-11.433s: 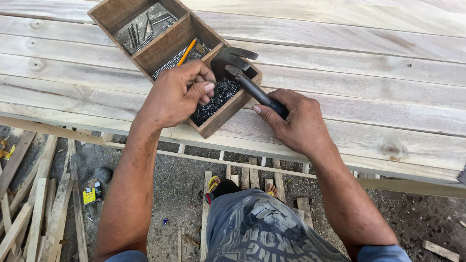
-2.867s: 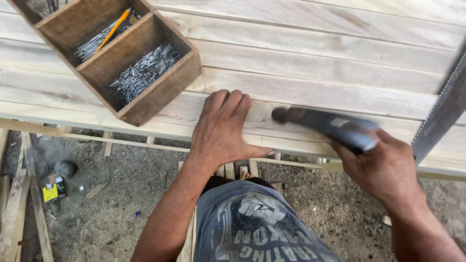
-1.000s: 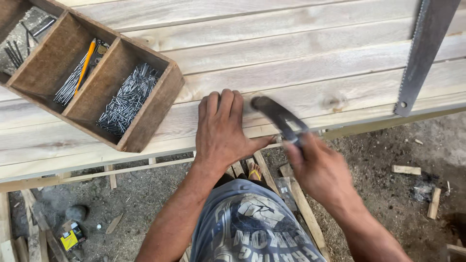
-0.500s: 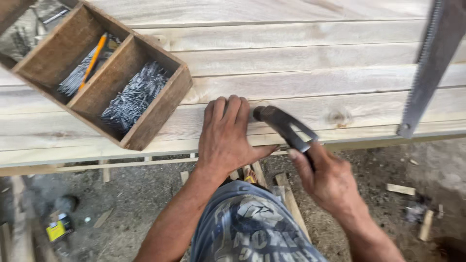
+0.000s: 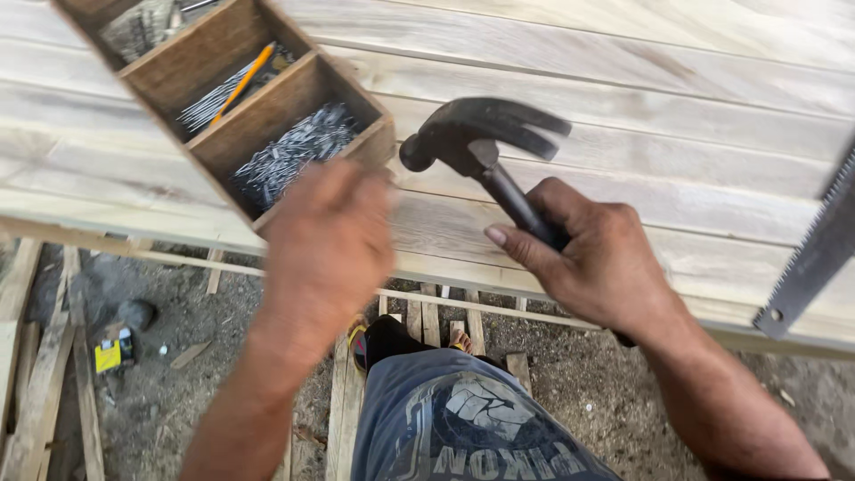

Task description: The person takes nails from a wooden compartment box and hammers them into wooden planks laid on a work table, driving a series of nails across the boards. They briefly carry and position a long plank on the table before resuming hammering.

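My right hand (image 5: 598, 260) grips the handle of a black claw hammer (image 5: 476, 134), whose head hangs tilted just above the pale wooden planks (image 5: 623, 80). My left hand (image 5: 325, 245) is blurred by motion, and its fingertips are at the near corner of a wooden compartment box (image 5: 378, 142). Whether that hand holds anything is hidden by the blur. The nearest compartment of the box holds a heap of steel nails (image 5: 294, 151). The compartment behind it holds more nails and an orange pencil (image 5: 236, 85).
A handsaw blade (image 5: 815, 258) lies slanted over the planks at the right edge. Below the plank edge are dirt ground, loose wood strips (image 5: 40, 392), a small yellow object (image 5: 109, 354) and my knee in grey printed shorts (image 5: 463, 419).
My left hand has lifted off the plank and moved left toward the nail box. The hammer has risen from the plank edge and its head now points left.
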Demonstrator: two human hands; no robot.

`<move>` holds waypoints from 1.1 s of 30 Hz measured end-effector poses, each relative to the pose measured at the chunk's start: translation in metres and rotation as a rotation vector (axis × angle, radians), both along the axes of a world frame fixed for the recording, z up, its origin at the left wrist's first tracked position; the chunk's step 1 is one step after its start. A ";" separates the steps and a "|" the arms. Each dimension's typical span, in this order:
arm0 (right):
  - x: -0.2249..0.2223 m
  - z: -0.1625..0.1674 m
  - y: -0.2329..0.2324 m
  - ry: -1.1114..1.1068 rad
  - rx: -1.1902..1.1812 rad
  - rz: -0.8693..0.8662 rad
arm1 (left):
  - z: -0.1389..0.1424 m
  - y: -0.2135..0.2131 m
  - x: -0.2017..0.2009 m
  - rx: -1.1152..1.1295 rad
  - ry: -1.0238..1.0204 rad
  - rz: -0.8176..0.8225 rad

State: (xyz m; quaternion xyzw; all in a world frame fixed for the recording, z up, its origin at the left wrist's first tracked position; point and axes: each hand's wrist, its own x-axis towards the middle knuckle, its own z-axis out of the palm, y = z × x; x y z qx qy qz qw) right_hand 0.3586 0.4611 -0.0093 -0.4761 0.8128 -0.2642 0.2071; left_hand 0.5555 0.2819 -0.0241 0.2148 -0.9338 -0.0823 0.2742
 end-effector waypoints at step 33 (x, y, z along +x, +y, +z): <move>-0.049 0.043 -0.062 -0.116 0.169 0.030 | 0.038 -0.053 -0.066 0.106 0.059 -0.103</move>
